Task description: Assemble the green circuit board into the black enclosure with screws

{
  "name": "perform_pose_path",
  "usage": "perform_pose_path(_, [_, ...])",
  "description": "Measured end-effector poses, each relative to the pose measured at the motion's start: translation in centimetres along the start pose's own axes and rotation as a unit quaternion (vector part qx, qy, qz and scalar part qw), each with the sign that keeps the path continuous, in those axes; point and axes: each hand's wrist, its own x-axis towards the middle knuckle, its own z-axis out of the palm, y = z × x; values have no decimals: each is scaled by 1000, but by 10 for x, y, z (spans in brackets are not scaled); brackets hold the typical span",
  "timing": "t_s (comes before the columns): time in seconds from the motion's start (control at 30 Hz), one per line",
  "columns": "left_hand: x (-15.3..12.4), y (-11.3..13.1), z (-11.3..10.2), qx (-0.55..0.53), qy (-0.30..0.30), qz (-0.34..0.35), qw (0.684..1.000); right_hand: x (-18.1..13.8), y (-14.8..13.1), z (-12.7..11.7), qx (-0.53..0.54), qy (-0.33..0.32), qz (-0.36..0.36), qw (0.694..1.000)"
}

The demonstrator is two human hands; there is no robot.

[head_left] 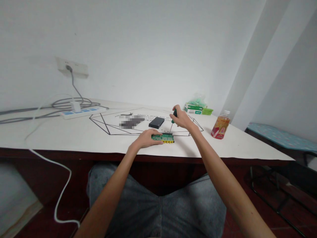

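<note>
A small green circuit board (pixel 163 138) with yellow parts along its front edge lies on the white table (pixel 74 135) near the front. My left hand (pixel 148 138) rests on the board's left end, fingers pressed down on it. My right hand (pixel 180 118) is closed round the green handle of a screwdriver (pixel 172 122), held nearly upright, its thin shaft reaching down to the board's right part.
A flat black box (pixel 156 122) lies just behind the board. A bottle of orange drink (pixel 220 125) stands at the right, green-and-white boxes (pixel 196 108) behind it. A white power strip (pixel 83 112) with grey cables lies at the back left. A white cable hangs over the front edge.
</note>
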Motion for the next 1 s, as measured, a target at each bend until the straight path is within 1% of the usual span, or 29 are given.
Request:
perform_pose_path(0.07, [0,0,0,1,-3,0,1000,-1,-1,-4,42,-33,23,998])
perform_pose_path(0.13, [0,0,0,3,0,-2,1000,0,-4,-9,35,-41,21,998])
perform_pose_path(0.23, [1,-2,0,4,5,-4,1000,3,-8,-15,-55,-22,12,998])
perform_pose_path(0.3, [1,-3,1,4,1,0,1000,6,-11,-18,-122,-10,21,992])
perform_pose_path(0.33, [1,-4,1,4,-3,3,1000,8,-12,-20,-139,-15,30,990])
perform_pose_path(0.4, [1,-4,1,3,-4,2,1000,11,-12,-24,-117,-55,49,990])
perform_pose_path(0.47, [1,-4,1,1,0,0,1000,12,-12,-27,-48,-104,59,992])
perform_pose_path(0.5, [1,-4,1,1,2,-1,1000,12,-11,-28,-18,-117,57,991])
perform_pose_path(0.53, [1,-4,1,2,3,-1,1000,11,-11,-28,-5,-116,48,992])
perform_pose_path(0.57, [1,-4,1,4,4,-1,1000,9,-11,-27,-14,-102,36,994])
perform_pose_path(0.63, [0,-4,2,6,3,-1,1000,6,-11,-23,-79,-53,16,995])
perform_pose_path(0.7, [0,-4,2,3,3,-1,1000,3,-11,-19,-147,-13,0,989])
perform_pose_path(0.77, [0,-3,1,2,0,-1,1000,2,-11,-16,-160,-12,-12,987])
perform_pose_path(0.83, [-1,-3,1,5,-2,-4,1000,2,-11,-15,-132,-39,-19,990])
perform_pose_path(0.9, [-1,-2,1,11,-2,-6,1000,2,-11,-15,-117,-49,-29,991])
perform_pose_path(1.0, [-1,-4,1,8,-3,-2,1000,2,-11,-13,-157,-15,-38,987])
